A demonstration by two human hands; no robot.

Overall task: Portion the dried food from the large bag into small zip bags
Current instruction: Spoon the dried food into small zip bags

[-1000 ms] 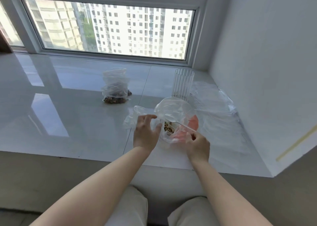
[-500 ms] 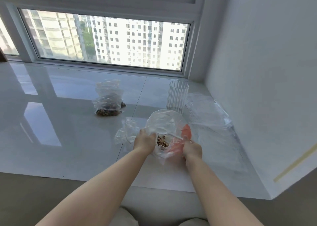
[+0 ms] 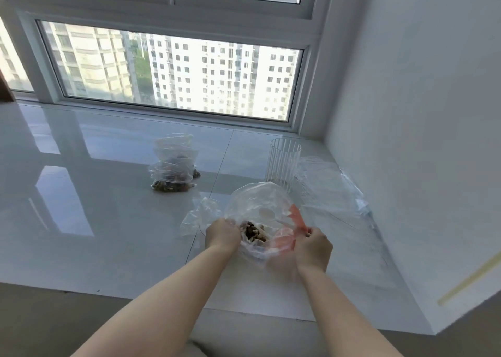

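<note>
A clear plastic bag [image 3: 257,202] with orange print stands open near the sill's front edge. Brown dried food [image 3: 253,232] lies at its bottom, and a white plastic spoon [image 3: 271,215] rests inside. My left hand [image 3: 222,234] grips the bag's left rim. My right hand [image 3: 314,245] pinches the right rim by the orange strip. A crumpled clear bag [image 3: 199,215] lies just left of my left hand. Further back left, a filled clear bag of dried food [image 3: 173,167] sits on the sill.
A ribbed clear cup [image 3: 283,164] stands behind the open bag. Flat clear zip bags [image 3: 333,191] lie spread along the white wall on the right. The glossy white sill [image 3: 95,207] ends in a front edge near my arms. A window runs along the back.
My left hand has closed on the bag's left rim, and both hands have pulled the mouth wider. The camera has tilted up, so everything sits lower in the view.
</note>
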